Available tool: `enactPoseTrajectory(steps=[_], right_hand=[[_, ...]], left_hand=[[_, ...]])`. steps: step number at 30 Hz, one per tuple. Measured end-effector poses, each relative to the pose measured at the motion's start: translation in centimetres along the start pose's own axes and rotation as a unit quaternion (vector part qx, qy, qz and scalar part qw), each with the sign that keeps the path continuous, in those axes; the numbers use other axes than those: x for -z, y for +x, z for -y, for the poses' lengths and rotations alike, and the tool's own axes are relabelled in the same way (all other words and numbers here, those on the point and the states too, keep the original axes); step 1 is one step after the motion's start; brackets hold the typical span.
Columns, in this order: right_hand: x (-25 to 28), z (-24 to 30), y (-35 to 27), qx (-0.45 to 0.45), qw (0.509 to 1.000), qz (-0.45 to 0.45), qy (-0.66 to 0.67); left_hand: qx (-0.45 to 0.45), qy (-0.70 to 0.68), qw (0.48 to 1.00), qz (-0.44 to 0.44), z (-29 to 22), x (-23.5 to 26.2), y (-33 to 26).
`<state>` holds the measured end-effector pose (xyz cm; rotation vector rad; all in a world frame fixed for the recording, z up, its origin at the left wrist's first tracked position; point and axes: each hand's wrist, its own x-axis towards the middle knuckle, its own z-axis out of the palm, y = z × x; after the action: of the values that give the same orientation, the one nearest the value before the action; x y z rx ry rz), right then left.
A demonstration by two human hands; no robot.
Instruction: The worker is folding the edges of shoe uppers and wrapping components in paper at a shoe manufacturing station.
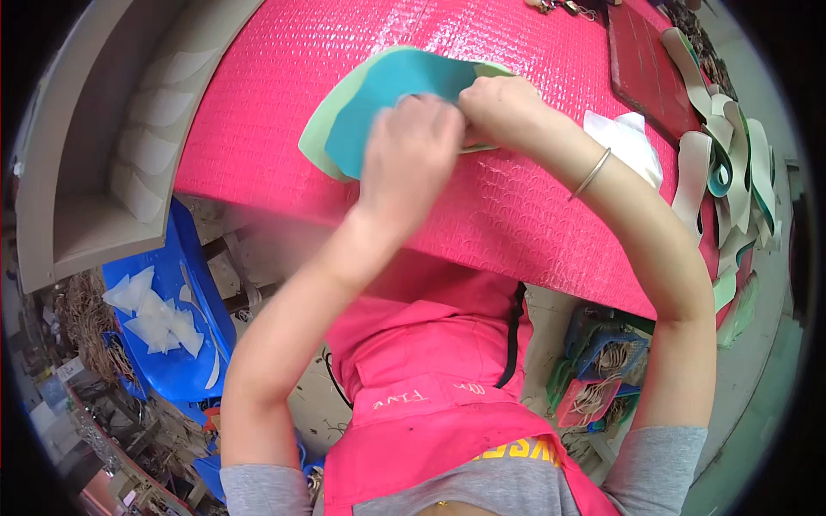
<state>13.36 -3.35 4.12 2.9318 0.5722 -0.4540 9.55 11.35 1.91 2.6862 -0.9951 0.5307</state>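
A curved, flat piece with a teal face (361, 112) and a pale green border (320, 142) lies over the pink quilted table cover. My right hand (506, 107), a metal bangle on its wrist, is closed at the piece's right end, its fingers curled toward the piece. Close beside it, my left hand (411, 155) is over the teal face, bent at the knuckles and smeared by motion. Its fingertips cannot be made out. Both hands nearly meet, and they hide the part of the piece between them.
Right of my arm are a crumpled white cloth (624, 142), a dark red board (650, 69) and several curved white-and-green strips (731, 172). At left stand a grey shelf box (112, 245) and a blue chair (185, 361) bearing translucent scraps. Small baskets (594, 396) sit below the table.
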Motion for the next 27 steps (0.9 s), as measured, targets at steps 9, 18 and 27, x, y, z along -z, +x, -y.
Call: enactPoseTrajectory(steps=[9, 18, 27], right_hand=[[-0.5, -0.8, 0.2, 0.089, 0.995, -0.047, 0.007], [0.5, -0.9, 0.8, 0.091, 0.992, 0.076, -0.051], [0.4, -1.1, 1.0, 0.118, 0.981, 0.099, -0.115]], left_hand=[[0.022, -0.144, 0.989, 0.033, -1.0, -2.0, -4.1], [-0.014, -0.153, 0.988, 0.002, -1.3, -3.3, -2.9], [-0.007, -0.15, 0.988, 0.026, -3.5, -4.0, -1.8]])
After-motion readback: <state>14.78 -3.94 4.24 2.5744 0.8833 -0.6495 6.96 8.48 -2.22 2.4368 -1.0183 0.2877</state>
